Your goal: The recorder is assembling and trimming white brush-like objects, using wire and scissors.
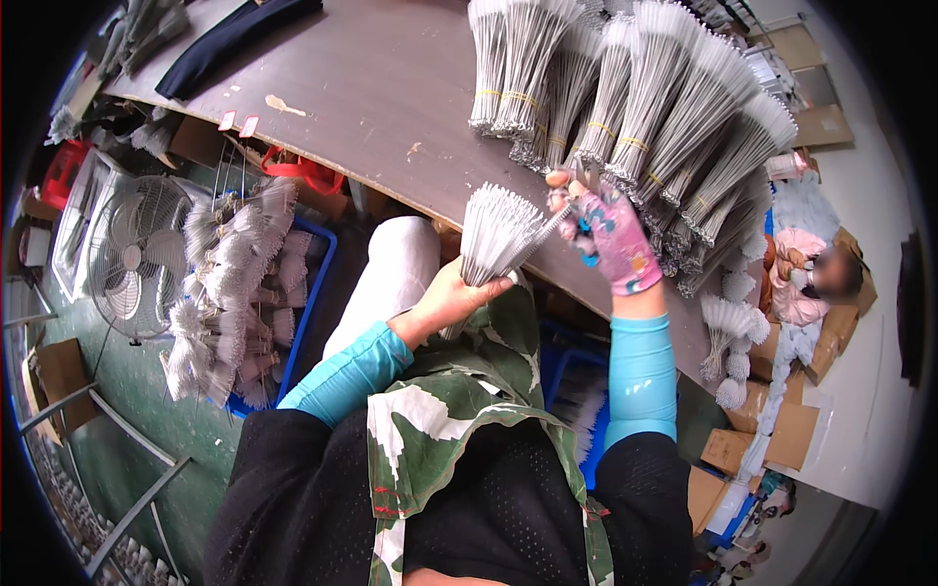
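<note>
My left hand [454, 298] is bare and closed around a bundle of thin wire brushes [500, 227], its white bristle ends fanned upward over my lap. To its right, my right hand [618, 234] wears a pink patterned glove with bare fingertips. Its fingers are curled in at the table edge, between the held bundle and the large pile. A thin strip runs from the bundle toward those fingers, and a small metallic shape shows above them; what they grip I cannot make out. Beyond lie several banded bundles of wire brushes [674, 88], piled on the brown table [391, 88].
Dark folded cloth [234, 39] lies at the table's far left. On the left stand a floor fan [137, 249] and a blue crate [318, 293] with hanging brush bundles [234, 254]. At the right, another person [806, 273] sits among cardboard boxes [791, 430].
</note>
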Motion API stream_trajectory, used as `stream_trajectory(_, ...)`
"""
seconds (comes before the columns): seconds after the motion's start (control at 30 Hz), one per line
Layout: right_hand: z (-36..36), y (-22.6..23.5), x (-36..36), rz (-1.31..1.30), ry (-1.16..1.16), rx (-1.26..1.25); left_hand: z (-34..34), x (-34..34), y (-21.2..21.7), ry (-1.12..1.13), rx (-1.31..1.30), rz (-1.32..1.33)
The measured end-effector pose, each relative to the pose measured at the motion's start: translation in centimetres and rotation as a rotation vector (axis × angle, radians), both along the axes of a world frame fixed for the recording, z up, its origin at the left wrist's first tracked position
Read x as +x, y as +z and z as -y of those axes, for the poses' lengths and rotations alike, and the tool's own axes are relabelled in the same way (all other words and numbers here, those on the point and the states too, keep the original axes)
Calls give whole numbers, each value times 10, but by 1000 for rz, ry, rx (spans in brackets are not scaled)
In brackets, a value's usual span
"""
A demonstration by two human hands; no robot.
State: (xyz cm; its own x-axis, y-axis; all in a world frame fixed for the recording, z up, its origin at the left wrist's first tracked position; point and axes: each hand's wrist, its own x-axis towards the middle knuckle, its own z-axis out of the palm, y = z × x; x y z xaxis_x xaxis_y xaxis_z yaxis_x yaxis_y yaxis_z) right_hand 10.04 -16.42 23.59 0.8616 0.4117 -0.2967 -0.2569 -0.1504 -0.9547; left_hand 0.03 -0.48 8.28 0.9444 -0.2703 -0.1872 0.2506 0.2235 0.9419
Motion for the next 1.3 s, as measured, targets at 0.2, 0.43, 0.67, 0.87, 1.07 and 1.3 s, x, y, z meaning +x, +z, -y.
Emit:
stream_trajectory(0.2,-3,-39,-35,-45,-380,293,-1,1,5,-32,13,-104)
stream_trajectory(0.43,-16,-69,-44,401,-421,23,4,1,2,-13,17,-111)
stream_trajectory(0.67,-19,-88,-35,537,-645,-45,9,-2,4,50,94,35)
stream_trajectory(0.87,-26,-85,-29,596,-756,122,16,-4,0,100,98,117)
stream_trajectory(1.07,-22,-93,-9,628,-770,223,3,9,-3,-111,22,-1)
stream_trajectory(1.3,-24,-79,-33,424,-553,118,-8,-53,-45,-217,39,-57)
